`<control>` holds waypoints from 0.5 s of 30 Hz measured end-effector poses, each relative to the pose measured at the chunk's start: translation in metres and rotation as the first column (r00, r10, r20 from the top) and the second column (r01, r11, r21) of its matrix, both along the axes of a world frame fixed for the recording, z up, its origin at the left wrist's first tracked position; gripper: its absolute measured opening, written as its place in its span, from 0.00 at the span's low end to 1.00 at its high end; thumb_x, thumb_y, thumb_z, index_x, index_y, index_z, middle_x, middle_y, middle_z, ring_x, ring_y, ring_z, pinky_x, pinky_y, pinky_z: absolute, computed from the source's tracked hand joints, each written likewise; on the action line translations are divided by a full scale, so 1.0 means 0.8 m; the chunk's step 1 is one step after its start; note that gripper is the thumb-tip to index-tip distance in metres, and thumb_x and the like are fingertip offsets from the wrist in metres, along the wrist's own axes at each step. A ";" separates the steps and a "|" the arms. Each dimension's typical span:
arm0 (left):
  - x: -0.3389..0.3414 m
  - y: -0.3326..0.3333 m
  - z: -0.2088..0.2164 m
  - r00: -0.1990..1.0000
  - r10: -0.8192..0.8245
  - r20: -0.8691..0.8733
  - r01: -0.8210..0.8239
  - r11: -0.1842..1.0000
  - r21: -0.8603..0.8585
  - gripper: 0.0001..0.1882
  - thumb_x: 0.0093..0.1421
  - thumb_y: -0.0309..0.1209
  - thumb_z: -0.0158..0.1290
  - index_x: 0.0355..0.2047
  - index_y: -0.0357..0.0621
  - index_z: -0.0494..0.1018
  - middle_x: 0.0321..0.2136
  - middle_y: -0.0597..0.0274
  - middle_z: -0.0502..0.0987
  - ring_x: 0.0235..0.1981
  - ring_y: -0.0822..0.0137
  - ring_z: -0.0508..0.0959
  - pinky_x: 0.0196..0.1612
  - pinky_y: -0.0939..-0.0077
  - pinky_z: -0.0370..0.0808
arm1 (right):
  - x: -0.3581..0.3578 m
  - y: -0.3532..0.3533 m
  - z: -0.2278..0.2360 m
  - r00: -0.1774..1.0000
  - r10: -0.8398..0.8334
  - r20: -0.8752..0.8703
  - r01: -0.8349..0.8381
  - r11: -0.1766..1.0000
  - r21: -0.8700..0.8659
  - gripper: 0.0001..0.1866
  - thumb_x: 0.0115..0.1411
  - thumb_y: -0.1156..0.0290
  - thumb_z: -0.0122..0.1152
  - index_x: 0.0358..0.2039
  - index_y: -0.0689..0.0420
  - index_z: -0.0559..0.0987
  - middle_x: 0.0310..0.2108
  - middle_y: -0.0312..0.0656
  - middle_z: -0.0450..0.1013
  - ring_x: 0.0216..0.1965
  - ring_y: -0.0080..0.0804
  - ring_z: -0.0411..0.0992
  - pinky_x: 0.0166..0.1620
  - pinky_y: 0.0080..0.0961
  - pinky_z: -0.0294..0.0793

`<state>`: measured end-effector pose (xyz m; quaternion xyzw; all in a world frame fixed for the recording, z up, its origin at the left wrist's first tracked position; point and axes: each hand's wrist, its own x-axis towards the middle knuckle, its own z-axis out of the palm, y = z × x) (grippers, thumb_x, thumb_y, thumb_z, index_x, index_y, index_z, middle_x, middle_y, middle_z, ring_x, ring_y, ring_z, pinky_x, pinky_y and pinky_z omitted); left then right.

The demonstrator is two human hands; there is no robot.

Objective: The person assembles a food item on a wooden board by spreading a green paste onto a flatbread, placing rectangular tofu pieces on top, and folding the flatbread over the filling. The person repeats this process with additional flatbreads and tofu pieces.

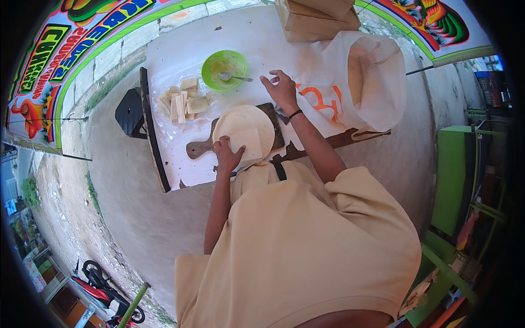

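Observation:
A stack of thin, pale round wrapper sheets [257, 121] lies on a dark wooden cutting board [199, 148] whose handle points left. On the stack's near side is a pale squarish flap of wrapper [249, 143]. My left hand [228, 154] grips its left edge, thumb and fingers bent over it. Farther right, my right hand [282, 90] hovers past the board with loosely bent fingers apart and nothing visible in them. Closest to it is a green bowl [209, 68], smeared with pale paste, with a metal spoon [239, 78] resting inside.
Left of the board, pale cut blocks and strips [180, 106] lie on clear plastic. A large white plastic bag [377, 76] stands at the table's right, with a brown cardboard box [317, 24] behind. Printed banners [82, 44] hang beyond the table; a dark stool [130, 113] stands left.

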<state>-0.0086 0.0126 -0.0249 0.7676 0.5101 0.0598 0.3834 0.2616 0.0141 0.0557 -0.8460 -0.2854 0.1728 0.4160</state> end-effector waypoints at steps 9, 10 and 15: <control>-0.004 0.010 -0.001 0.995 -0.020 0.100 0.029 0.996 -0.082 0.32 0.49 0.37 0.65 0.49 0.40 0.63 0.44 0.45 0.64 0.48 0.47 0.67 0.52 0.58 0.65 | 0.057 -0.101 -0.074 0.893 0.412 0.184 -0.263 0.807 -0.528 0.09 0.53 0.70 0.56 0.31 0.62 0.78 0.33 0.56 0.75 0.37 0.50 0.76 0.40 0.40 0.76; -0.007 0.009 -0.003 0.995 -0.017 0.094 0.026 0.995 -0.096 0.32 0.49 0.37 0.65 0.50 0.40 0.63 0.44 0.45 0.64 0.48 0.47 0.67 0.52 0.58 0.65 | 0.054 -0.099 -0.080 0.883 0.431 0.184 -0.268 0.787 -0.555 0.09 0.54 0.70 0.55 0.31 0.62 0.77 0.33 0.56 0.75 0.37 0.50 0.76 0.40 0.40 0.76; -0.012 0.015 -0.011 0.989 0.017 0.147 0.002 0.992 -0.129 0.31 0.49 0.37 0.65 0.49 0.42 0.63 0.44 0.45 0.64 0.48 0.47 0.67 0.52 0.57 0.65 | 0.029 -0.077 -0.055 0.826 0.526 0.201 -0.282 0.695 -0.661 0.09 0.57 0.72 0.50 0.33 0.61 0.76 0.34 0.54 0.74 0.36 0.48 0.76 0.39 0.38 0.77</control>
